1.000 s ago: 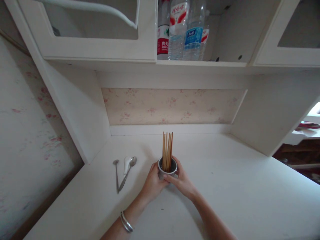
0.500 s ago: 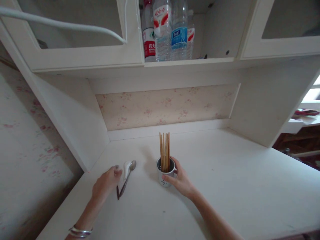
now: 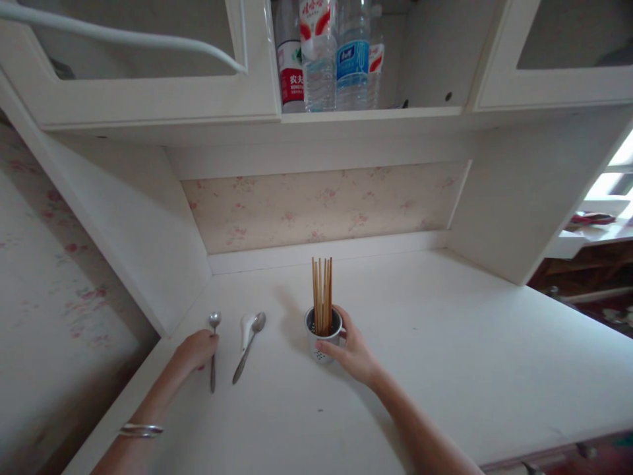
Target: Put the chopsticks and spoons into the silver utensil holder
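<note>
Spoon point(image 3: 213, 349) pinched in left hand point(image 3: 196, 349); right hand point(image 3: 352, 353) wraps the chopstick holder point(image 3: 323, 336) at its 3 o'clock.

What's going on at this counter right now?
A person stands at a white counter. The right hand grips a metal cup that holds upright chopsticks. The left hand rests on the handle of a small metal spoon. Between them lie a second metal spoon and a white spoon. Water bottles stand on the shelf above.

White desk surface point(image 3: 445, 343), floral wallpaper panel point(image 3: 321, 208) behind it, water bottles point(image 3: 329, 56) on shelf above, glass-fronted cabinet doors point(image 3: 148, 59).
</note>
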Action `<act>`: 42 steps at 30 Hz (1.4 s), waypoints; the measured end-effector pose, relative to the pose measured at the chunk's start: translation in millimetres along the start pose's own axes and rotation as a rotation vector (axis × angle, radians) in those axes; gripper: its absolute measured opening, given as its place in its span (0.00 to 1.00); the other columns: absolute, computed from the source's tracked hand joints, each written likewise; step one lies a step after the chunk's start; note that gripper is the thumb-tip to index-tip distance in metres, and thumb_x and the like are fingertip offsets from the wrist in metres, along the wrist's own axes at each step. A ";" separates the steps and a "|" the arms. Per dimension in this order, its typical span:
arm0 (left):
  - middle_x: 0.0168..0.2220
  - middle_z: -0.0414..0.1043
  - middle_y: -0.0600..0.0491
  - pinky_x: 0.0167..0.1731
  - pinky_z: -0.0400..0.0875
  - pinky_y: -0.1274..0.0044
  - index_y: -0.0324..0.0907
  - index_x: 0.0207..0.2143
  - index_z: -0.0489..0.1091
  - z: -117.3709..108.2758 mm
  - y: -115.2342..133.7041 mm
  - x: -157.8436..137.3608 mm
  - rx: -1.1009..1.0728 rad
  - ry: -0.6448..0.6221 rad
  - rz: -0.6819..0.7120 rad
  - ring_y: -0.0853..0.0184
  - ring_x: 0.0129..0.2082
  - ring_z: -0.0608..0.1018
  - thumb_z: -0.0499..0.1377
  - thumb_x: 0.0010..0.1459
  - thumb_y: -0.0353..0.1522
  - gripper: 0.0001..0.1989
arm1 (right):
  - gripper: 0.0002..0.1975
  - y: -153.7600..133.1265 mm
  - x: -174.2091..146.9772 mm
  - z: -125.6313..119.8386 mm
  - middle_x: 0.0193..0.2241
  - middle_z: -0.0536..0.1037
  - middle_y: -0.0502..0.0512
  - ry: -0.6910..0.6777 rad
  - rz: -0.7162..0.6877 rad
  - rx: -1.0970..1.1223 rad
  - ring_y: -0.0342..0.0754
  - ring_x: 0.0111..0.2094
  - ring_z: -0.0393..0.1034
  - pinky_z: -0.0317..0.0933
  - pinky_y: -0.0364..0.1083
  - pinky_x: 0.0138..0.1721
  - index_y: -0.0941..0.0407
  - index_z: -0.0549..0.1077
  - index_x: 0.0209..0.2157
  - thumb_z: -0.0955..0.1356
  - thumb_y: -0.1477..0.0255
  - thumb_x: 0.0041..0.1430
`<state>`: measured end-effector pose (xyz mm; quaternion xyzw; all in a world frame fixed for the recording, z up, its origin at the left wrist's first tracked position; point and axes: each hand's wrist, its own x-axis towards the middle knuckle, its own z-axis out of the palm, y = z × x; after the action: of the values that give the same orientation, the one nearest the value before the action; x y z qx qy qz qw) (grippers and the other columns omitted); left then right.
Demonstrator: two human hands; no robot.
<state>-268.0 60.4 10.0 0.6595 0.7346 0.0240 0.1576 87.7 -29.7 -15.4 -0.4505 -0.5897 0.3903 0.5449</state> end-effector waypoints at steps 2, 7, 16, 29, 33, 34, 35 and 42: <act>0.24 0.71 0.51 0.23 0.63 0.77 0.40 0.30 0.67 -14.4 6.5 -8.5 -0.138 0.057 0.033 0.64 0.21 0.74 0.43 0.59 0.39 0.17 | 0.39 0.3 0.1 0.3 0.53 0.70 0.58 0.003 0.004 -0.005 0.54 0.50 0.68 0.63 0.54 0.50 0.50 0.56 0.58 0.75 0.65 0.47; 0.17 0.61 0.59 0.21 0.59 0.80 0.40 0.31 0.70 -50.7 59.8 -46.8 -0.596 0.225 0.277 0.70 0.18 0.66 0.52 0.55 0.48 0.20 | 0.39 0.6 0.2 1.5 0.53 0.70 0.57 0.020 0.020 -0.022 0.54 0.49 0.69 0.63 0.55 0.50 0.50 0.57 0.58 0.75 0.66 0.47; 0.31 0.75 0.49 0.25 0.63 0.80 0.37 0.37 0.72 -48.4 183.1 -59.4 -1.017 0.405 0.524 0.72 0.23 0.70 0.57 0.54 0.46 0.21 | 0.39 -1.8 -2.0 1.3 0.54 0.69 0.58 0.025 -0.021 -0.057 0.55 0.53 0.66 0.63 0.55 0.50 0.50 0.57 0.58 0.75 0.66 0.47; 0.36 0.78 0.49 0.38 0.68 0.74 0.41 0.37 0.75 35.5 194.7 -43.6 -0.729 0.300 0.535 0.64 0.34 0.78 0.55 0.57 0.42 0.16 | 0.38 -3.0 -1.9 0.1 0.54 0.69 0.58 0.024 -0.046 -0.091 0.55 0.53 0.66 0.64 0.54 0.50 0.50 0.58 0.58 0.75 0.66 0.46; 0.37 0.77 0.49 0.37 0.68 0.73 0.41 0.38 0.74 43.8 191.6 -48.1 -0.760 0.253 0.525 0.64 0.33 0.77 0.55 0.57 0.43 0.17 | 0.38 -1.9 -1.6 0.6 0.54 0.70 0.57 0.018 -0.048 -0.080 0.54 0.52 0.67 0.63 0.53 0.50 0.50 0.57 0.58 0.75 0.67 0.47; 0.38 0.77 0.48 0.38 0.68 0.73 0.41 0.39 0.74 45.9 190.3 -50.5 -0.794 0.233 0.525 0.64 0.34 0.77 0.56 0.57 0.44 0.17 | 0.38 -2.0 -1.6 0.7 0.53 0.70 0.57 0.017 -0.048 -0.078 0.54 0.52 0.68 0.63 0.53 0.50 0.50 0.57 0.58 0.75 0.67 0.47; 0.39 0.77 0.48 0.39 0.68 0.73 0.40 0.40 0.73 48.3 188.8 -53.4 -0.839 0.207 0.527 0.63 0.35 0.77 0.56 0.56 0.44 0.18 | 0.38 -2.2 -1.7 0.8 0.53 0.70 0.57 0.018 -0.047 -0.077 0.54 0.51 0.68 0.63 0.53 0.50 0.50 0.58 0.58 0.75 0.67 0.47; 0.54 0.69 0.42 0.47 0.69 0.70 0.40 0.55 0.62 68.5 180.5 -78.7 -1.297 -0.255 0.657 0.57 0.51 0.73 0.67 0.47 0.39 0.34 | 0.36 -2.6 -2.6 -0.6 0.54 0.69 0.59 -0.010 -0.086 -0.066 0.55 0.53 0.67 0.64 0.55 0.50 0.51 0.56 0.59 0.73 0.68 0.50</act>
<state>-70.1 -5.0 4.6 0.6175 0.3135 0.4227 0.5846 88.0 -33.0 -13.6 -0.4403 -0.6240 0.3491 0.5431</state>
